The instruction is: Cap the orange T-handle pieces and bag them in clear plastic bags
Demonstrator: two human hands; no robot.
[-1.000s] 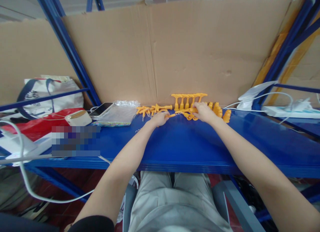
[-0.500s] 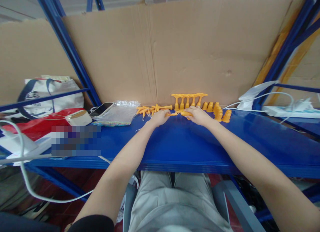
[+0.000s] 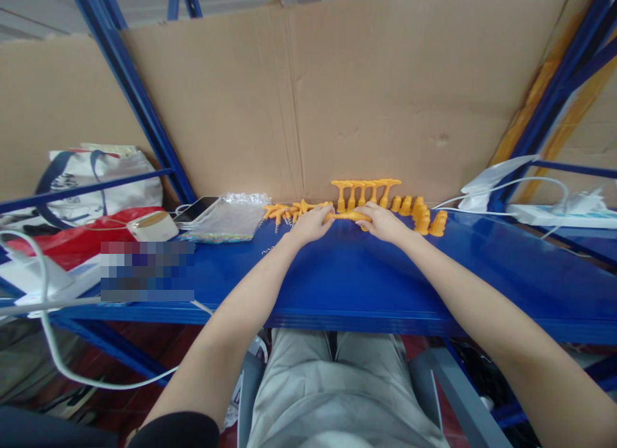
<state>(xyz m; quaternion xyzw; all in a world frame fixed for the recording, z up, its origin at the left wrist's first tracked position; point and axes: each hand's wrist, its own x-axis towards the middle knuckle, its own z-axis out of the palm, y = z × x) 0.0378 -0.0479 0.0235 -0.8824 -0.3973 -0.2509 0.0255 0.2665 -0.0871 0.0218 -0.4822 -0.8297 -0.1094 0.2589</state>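
Observation:
My left hand (image 3: 311, 225) and my right hand (image 3: 382, 221) meet over a long orange plastic piece (image 3: 348, 216) at the back of the blue shelf (image 3: 366, 281). Both hands are closed on its ends, fingers pinched. Behind them a joined row of orange T-shaped parts (image 3: 365, 191) stands against the cardboard. A row of small orange cone caps (image 3: 420, 216) sits to the right of my right hand. A loose heap of orange parts (image 3: 284, 211) with thin metal chains lies left of my left hand.
A cardboard sheet (image 3: 385, 94) backs the shelf. A clear plastic bag (image 3: 230, 218) and a phone (image 3: 195, 210) lie left of the parts. Bags, a white case (image 3: 153, 227) and cables crowd the far left. A white power strip (image 3: 554, 213) with cords lies at right.
My right hand drew left from the cone caps with an orange piece. My left hand moved up to meet it, and the two parts now sit end to end between both hands.

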